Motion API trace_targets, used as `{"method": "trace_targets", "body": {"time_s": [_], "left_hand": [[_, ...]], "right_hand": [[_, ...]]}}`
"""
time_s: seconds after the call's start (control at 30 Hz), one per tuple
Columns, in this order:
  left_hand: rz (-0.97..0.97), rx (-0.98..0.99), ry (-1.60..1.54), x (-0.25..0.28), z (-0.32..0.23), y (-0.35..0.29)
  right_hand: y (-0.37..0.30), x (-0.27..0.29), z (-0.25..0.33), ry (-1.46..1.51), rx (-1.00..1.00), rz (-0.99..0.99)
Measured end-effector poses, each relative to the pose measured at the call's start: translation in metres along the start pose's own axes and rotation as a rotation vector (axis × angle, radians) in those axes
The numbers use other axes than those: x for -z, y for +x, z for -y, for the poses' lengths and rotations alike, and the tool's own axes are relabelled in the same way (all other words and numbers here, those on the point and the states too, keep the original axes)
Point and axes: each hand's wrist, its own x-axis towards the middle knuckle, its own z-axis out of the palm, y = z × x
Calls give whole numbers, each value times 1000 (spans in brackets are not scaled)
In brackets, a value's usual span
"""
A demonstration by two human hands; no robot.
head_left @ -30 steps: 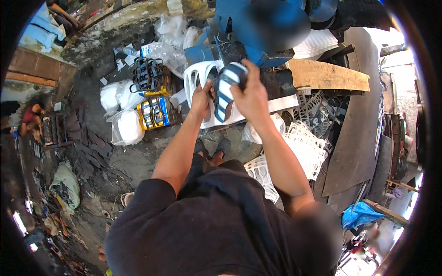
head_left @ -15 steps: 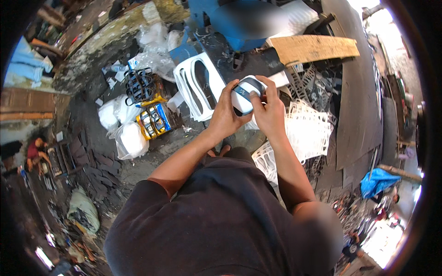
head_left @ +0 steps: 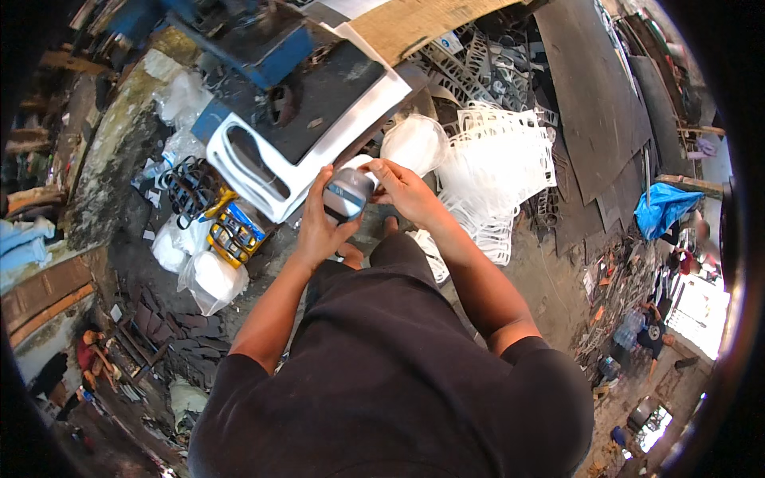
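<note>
Steadily, I'd brace the dark-and-white bundle (head_left: 348, 193), centre, in my half-curled left hand (head_left: 316, 231).
My right hand (head_left: 405, 193) bunches its fingers at the bundle's right edge, pinch unclear; light fingertip work suits. I count one bundle held, two white bagged packs (head_left: 213, 280) left, one yellow-blue box (head_left: 245, 223) beside them.

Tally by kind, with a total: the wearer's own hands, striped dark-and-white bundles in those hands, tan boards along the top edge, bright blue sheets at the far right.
Own hands: 2 (left hand, right hand)
Striped bundle: 1
Tan board: 1
Bright blue sheet: 1
Total: 5
</note>
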Motion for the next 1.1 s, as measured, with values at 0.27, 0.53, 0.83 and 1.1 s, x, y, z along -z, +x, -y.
{"method": "trace_targets", "body": {"time_s": [0.27,0.53,0.83,1.1], "left_hand": [[53,195,-148,-89,-1,22],[98,708,-41,-137,37,-1],[28,829,82,-159,53,-19],[-101,768,-22,-157,31,3]], "right_hand": [[82,158,-131,-358,-12,-486],[251,275,-247,-570,-7,-693],[333,264,-291,-686,-182,-686],[281,264,-271,-611,3,-799]]}}
